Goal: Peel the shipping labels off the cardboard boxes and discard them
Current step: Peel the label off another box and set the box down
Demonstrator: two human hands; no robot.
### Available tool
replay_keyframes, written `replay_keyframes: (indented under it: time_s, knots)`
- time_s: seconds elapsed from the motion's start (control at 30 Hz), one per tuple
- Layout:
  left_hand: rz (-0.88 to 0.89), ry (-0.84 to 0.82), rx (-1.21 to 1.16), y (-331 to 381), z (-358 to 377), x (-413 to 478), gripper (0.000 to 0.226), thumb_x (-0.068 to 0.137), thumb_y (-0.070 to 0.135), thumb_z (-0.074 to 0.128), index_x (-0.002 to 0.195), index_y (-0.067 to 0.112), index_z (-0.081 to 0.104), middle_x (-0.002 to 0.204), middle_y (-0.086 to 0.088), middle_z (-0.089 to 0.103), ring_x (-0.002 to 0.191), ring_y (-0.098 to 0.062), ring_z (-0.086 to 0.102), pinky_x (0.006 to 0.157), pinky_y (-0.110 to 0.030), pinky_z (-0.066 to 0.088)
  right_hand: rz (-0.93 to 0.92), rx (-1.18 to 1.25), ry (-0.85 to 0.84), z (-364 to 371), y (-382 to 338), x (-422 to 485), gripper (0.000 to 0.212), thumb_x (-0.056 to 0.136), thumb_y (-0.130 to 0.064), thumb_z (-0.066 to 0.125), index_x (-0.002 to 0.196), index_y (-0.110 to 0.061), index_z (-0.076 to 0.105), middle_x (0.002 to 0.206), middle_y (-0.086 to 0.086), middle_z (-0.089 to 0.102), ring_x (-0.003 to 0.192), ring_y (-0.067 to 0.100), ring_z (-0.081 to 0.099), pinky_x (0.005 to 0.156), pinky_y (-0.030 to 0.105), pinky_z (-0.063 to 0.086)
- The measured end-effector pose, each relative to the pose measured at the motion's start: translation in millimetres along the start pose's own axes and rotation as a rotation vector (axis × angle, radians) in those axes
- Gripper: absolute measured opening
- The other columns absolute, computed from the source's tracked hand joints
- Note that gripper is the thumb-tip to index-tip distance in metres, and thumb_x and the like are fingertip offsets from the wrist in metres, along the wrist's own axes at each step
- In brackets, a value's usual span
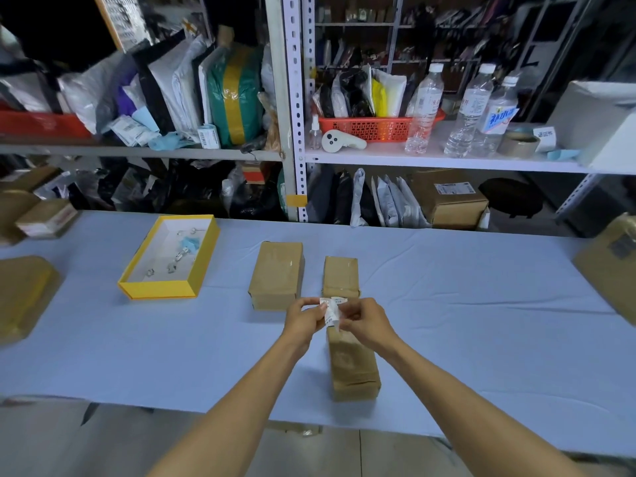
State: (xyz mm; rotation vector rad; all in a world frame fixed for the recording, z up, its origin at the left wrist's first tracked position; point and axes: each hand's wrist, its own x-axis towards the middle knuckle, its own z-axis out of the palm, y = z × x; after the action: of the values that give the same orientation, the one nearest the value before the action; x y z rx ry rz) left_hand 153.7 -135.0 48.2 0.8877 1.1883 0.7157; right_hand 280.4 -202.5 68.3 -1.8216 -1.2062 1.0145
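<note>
A crumpled white shipping label (331, 311) is held in the air between both hands, above the table's middle. My left hand (304, 320) pinches its left side and my right hand (363, 321) pinches its right side. Directly below them lies a long cardboard box (352, 368), its top bare. Two more cardboard boxes stand behind: a wider one (277, 273) to the left and a narrower one (340, 277) to the right, both with bare tops.
A yellow-rimmed open tray (165, 294) holding several label scraps sits at the left of the blue-covered table (481, 321). More cardboard boxes lie at the left edge (24, 297) and right edge (612, 270). Metal shelving with parcels and water bottles (425, 108) stands behind.
</note>
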Motion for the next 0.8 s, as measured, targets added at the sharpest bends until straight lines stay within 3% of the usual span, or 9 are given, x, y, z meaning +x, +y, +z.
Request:
replay_keyframes:
  time_s: [0.13,0.23,0.33,0.5,0.57,0.67,0.8]
  knots:
    - [-0.032,-0.016,-0.081,-1.6,-1.9,0.9,0.017,0.093,0.002,0.055,0.110,0.008,0.055,0.097,-0.013,0.063,0.078,-0.017,0.062,0.062,-0.017,0.055,0.075,0.315,-0.133,1.6,-2.3,-3.9,0.012,0.090,-0.013,0.063,0.090,-0.018,0.073,0.087,-0.006,0.073,0.082,0.009,0.069,0.081,0.024,0.055]
    - [0.055,0.027,0.075,-4.0,-5.8,1.1,0.013,0.092,0.002,0.057,0.102,0.004,0.064,0.097,-0.011,0.065,0.087,-0.020,0.062,0.062,-0.014,0.052,0.063,0.477,-0.121,-4.3,1.1,-3.7,0.010,0.088,-0.010,0.066,0.094,-0.006,0.074,0.096,0.011,0.073,0.091,0.019,0.070,0.080,0.022,0.056]
    - [0.118,0.111,0.124,-10.3,-5.2,-1.7,0.005,0.088,0.003,0.063,0.091,0.003,0.067,0.092,-0.010,0.066,0.081,-0.018,0.063,0.058,-0.011,0.052,0.025,0.361,-0.137,-8.1,-1.4,-2.7,0.018,0.077,-0.002,0.076,0.095,0.000,0.074,0.086,0.011,0.072,0.081,0.016,0.069,0.074,0.019,0.053]
    - [0.011,0.182,0.052,-15.3,3.3,-5.0,0.002,0.083,0.004,0.070,0.082,0.005,0.069,0.086,-0.011,0.070,0.084,-0.026,0.066,0.073,-0.029,0.055,-0.038,0.048,-0.131,-1.1,-8.0,1.6,0.032,0.055,-0.008,0.081,0.087,-0.007,0.075,0.069,0.002,0.069,0.065,0.010,0.066,0.068,0.026,0.054]
    - [-0.046,0.171,-0.003,-14.8,1.5,-7.1,0.005,0.083,0.004,0.071,0.078,0.004,0.069,0.084,-0.012,0.070,0.082,-0.026,0.066,0.069,-0.026,0.054,-0.073,-0.024,-0.108,2.4,-8.9,1.5,0.024,0.061,-0.005,0.081,0.084,-0.007,0.076,0.067,-0.001,0.070,0.063,0.005,0.067,0.064,0.021,0.054]
    - [-0.068,0.113,0.002,-14.2,-2.5,-10.3,0.008,0.083,0.007,0.071,0.075,0.005,0.069,0.083,-0.013,0.070,0.077,-0.022,0.067,0.063,-0.021,0.055,-0.101,0.003,-0.034,1.8,-9.1,0.9,0.008,0.076,-0.006,0.073,0.082,-0.005,0.077,0.075,0.009,0.074,0.071,0.016,0.072,0.069,0.026,0.060]
    - [-0.005,0.011,-0.024,-10.8,0.9,-17.2,0.009,0.086,0.007,0.067,0.078,0.009,0.070,0.081,-0.009,0.068,0.076,-0.019,0.064,0.066,-0.019,0.056,-0.063,0.054,0.084,-7.5,-10.5,6.4,0.014,0.082,0.003,0.060,0.077,0.003,0.073,0.075,0.016,0.071,0.068,0.022,0.073,0.069,0.033,0.062]
